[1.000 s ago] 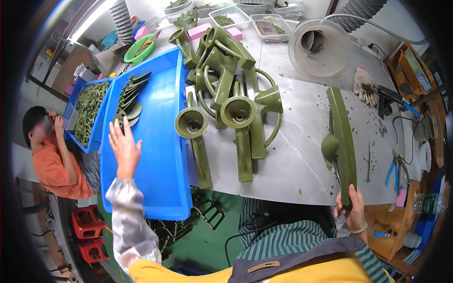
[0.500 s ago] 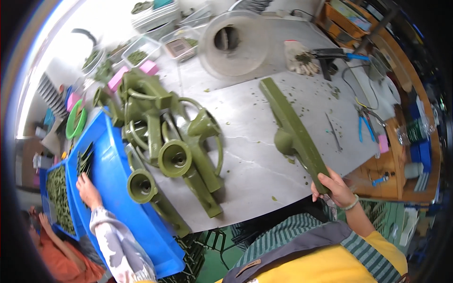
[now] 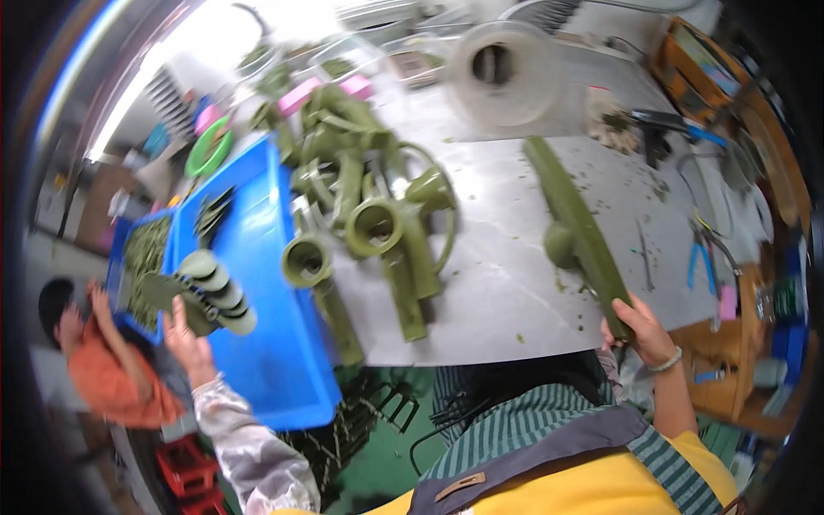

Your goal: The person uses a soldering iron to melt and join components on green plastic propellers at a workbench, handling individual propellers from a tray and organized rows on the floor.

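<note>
My left hand (image 3: 190, 345) is raised over the left rim of the blue tray (image 3: 296, 369). It grips several flat, rounded olive-green plastic pieces (image 3: 219, 292), fanned out and partly overlapping. More thin green pieces (image 3: 215, 210) lie in the tray's far end. My right hand (image 3: 642, 333) is closed around the near end of a long olive-green plastic bar (image 3: 575, 219) with a rounded bump on its side, held over the grey table. Between the hands, a pile of similar green moulded parts with cup-shaped ends (image 3: 373, 227) lies at the table's left side.
A person in an orange top (image 3: 124, 378) sits at the left, by a blue bin of small green pieces (image 3: 148, 257). A translucent tub (image 3: 506, 73) lies at the back. Gloves (image 3: 611, 124), pliers (image 3: 702, 257) and a thin tool (image 3: 644, 253) lie at the right.
My left hand has lifted out of the blue tray with several flat green pieces. The view has turned left. My right hand keeps hold of the long green bar.
</note>
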`<state>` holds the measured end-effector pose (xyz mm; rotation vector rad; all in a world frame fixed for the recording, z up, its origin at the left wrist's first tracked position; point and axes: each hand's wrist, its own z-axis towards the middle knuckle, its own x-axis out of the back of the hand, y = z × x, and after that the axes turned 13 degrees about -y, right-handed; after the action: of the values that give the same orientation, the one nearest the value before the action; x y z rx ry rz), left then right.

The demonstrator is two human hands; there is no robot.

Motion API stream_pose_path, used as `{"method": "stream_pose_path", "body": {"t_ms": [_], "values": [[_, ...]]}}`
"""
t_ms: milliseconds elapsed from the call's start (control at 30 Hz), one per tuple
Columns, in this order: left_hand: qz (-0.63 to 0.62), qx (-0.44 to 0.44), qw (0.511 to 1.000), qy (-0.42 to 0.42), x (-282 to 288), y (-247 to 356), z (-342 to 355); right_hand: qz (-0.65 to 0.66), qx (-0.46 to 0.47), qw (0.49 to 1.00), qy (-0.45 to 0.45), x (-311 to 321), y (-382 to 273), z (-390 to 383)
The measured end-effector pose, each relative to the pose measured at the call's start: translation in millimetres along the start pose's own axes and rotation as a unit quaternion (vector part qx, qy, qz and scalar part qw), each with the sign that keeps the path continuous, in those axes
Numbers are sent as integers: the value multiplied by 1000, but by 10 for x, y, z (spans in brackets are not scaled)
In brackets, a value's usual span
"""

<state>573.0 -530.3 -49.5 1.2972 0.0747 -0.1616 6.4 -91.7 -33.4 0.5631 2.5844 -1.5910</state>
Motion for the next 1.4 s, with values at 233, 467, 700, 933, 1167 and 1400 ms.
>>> {"method": "stream_pose_path", "body": {"t_ms": [233, 467, 700, 933, 1167, 1400], "values": [[-77, 147, 985, 41, -35, -315, -1044, -32, 9, 998, -48, 36, 47, 83], [197, 319, 927, -23, -405, 351, -1290, -26, 7, 999, -23, 41, -9, 38], [207, 291, 933, -40, -269, 472, -1507, -77, 44, 994, -69, 175, -39, 132], [160, 224, 961, 3, -321, 388, -1658, -316, 190, 929, -17, 748, -113, 51], [344, 146, 920, -114, 0, 941, -1499, 165, 347, 889, 247, 2664, -1236, 487], [172, 19, 980, -97, 927, 1269, -1593, 342, 272, 859, 269, 3706, -1820, 1175]]}}
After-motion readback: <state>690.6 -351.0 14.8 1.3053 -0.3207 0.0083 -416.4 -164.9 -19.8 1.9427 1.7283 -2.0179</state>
